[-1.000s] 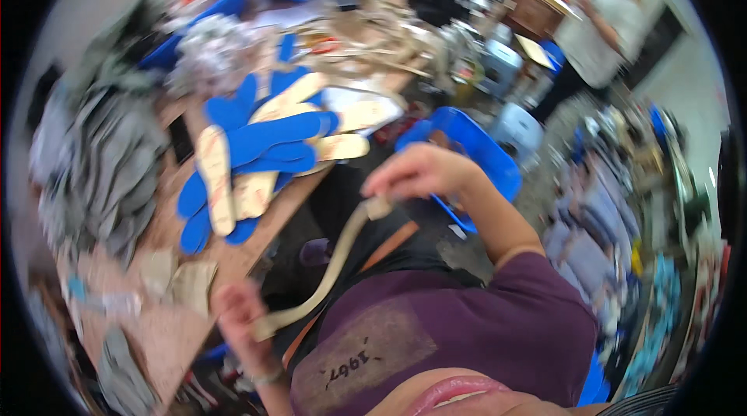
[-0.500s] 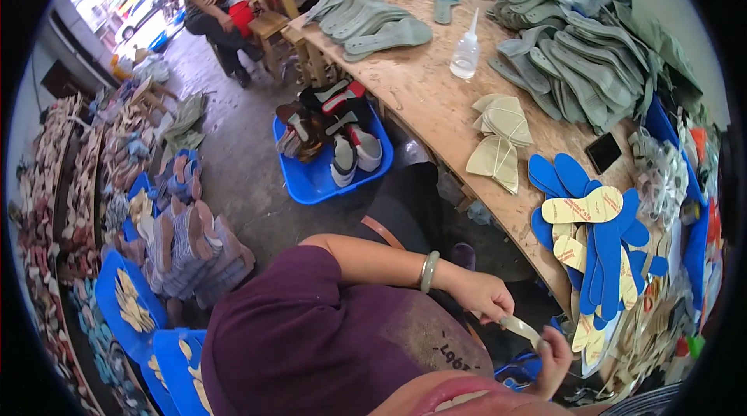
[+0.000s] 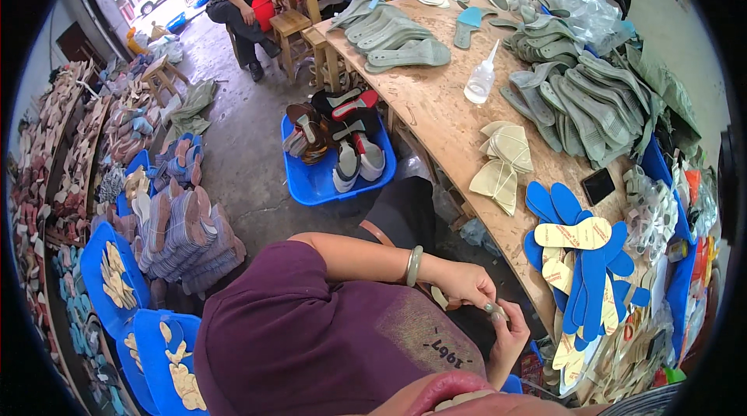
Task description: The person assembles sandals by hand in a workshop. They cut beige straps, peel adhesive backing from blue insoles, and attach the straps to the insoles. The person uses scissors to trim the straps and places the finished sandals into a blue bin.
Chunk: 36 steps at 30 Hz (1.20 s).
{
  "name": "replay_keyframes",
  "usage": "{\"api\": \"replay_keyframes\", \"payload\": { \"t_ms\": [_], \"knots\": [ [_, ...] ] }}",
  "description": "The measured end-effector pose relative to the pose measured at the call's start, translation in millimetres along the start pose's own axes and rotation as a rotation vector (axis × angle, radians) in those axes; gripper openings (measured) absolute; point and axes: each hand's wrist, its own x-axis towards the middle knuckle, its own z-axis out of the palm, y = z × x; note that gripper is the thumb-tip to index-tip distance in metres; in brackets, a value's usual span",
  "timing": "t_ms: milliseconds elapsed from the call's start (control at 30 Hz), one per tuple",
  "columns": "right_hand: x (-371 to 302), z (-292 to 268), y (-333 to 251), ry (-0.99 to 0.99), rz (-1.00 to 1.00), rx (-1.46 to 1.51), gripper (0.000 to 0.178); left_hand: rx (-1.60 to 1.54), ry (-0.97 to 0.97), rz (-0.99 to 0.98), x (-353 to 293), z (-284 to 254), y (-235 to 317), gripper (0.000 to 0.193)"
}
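Note:
My left hand (image 3: 465,284), with a pale bangle (image 3: 415,266) on its wrist, is closed with its fingertips pinched in front of my lap. A narrow cream strip (image 3: 440,298) sticks out beneath its palm. My right hand (image 3: 510,332) meets it from the lower right, thumb and finger pinched on a small pale bit at the left fingertips. The fingers cover most of the strip, so its full shape is hidden. Nearest to both hands, on the workbench (image 3: 459,147), lies a pile of blue and cream insoles (image 3: 587,276).
The bench also bears grey shoe pieces (image 3: 405,50), a squeeze bottle (image 3: 480,81), tied cream bundles (image 3: 506,153) and a phone (image 3: 597,186). A blue tub of shoes (image 3: 315,186) stands on the floor. Stacked soles (image 3: 183,233) fill the left. Two people sit at the far tables.
My hands have come together, and the strip that stretched between them is now mostly covered by fingers. The view has shifted, showing more of the far tables and a second seated person.

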Motion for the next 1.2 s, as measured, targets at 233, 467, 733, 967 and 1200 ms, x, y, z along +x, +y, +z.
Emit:
{"api": "replay_keyframes", "payload": {
  "t_ms": [233, 467, 733, 967, 1200],
  "knots": [
    [-1, 6, -10, 0.011, 0.033, 0.014, 0.024, -0.117, -0.031, -0.113, 2, 9, 1, 0.022],
    [-3, 7, 7, 0.172, 0.125, 0.051, 0.018, 0.117, -0.012, -0.066, 5, 10, -6, 0.033],
    [-11, -10, 28, 0.135, 0.323, 0.414, 0.017, 0.105, -0.078, -0.067, 14, 13, -16, 0.037],
    [-2, -13, 50, 0.179, 0.387, 0.514, 0.013, 0.095, -0.056, -0.1, 21, 9, -20, 0.028],
    [13, -5, 52, 0.28, 0.205, 0.175, 0.01, -0.024, -0.031, -0.222, 25, -8, -26, 0.022]
  ]
}}
